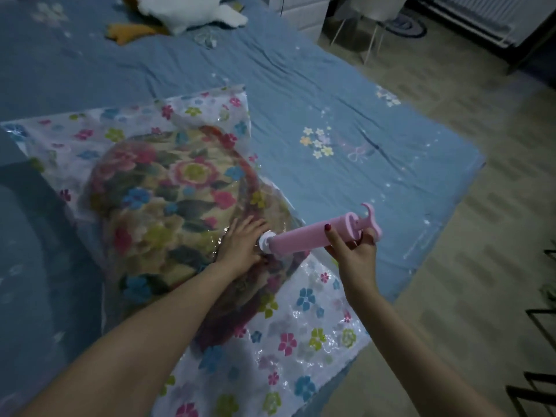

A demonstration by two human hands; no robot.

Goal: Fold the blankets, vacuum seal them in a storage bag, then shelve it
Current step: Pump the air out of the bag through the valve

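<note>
Storage bag (304,335): clear flowered plastic, flat on the bed (331,94), holding one folded floral blanket (168,203) that bulges.
Hand pump (313,236): pink, its white tip at the bag's valve (266,240).
Left hand (240,248): fingers flat, pressing the bag beside the valve.
Right hand (355,251): grip curled round the pump's handle end.
Stuffed toy (180,13): far end of bed.
Risk: the tilted pump may slip off the valve and let air back in; an unsealed bag mouth, not visible here, would do the same.

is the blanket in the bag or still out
In: the floral blanket bulges under the clear flowered storage bag, and the pink hand pump meets the bag.
</note>
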